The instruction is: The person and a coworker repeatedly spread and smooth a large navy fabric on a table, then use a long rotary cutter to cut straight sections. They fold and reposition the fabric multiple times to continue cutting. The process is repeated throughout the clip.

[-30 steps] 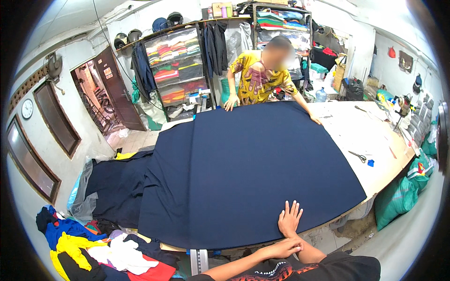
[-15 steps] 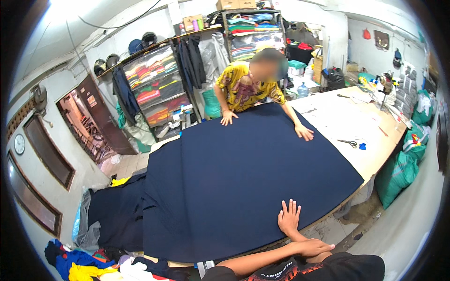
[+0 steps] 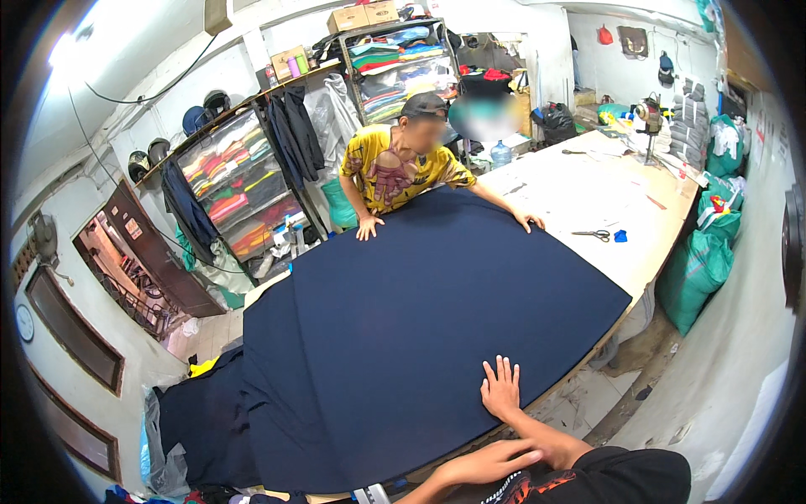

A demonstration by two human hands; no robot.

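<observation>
I see the big dark blue cloth (image 3: 453, 311) mostly smooth on the desk (image 3: 625, 191), only its left end (image 3: 273, 378) wrinkly, the right grip (image 3: 502, 391) spread flat on the cloth, and the left grip (image 3: 489, 461) loose, fingers out.

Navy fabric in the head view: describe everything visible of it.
The navy fabric is a broad, plain, matte cloth, spread mostly smooth and flat over a pale table. Toward the left, a long crease or layer edge crosses it, with wrinkles beyond, beside more dark cloth; whether they join is unclear. The person's right hand lies flat on its near part; a co-worker's hands rest at its far side.
</observation>
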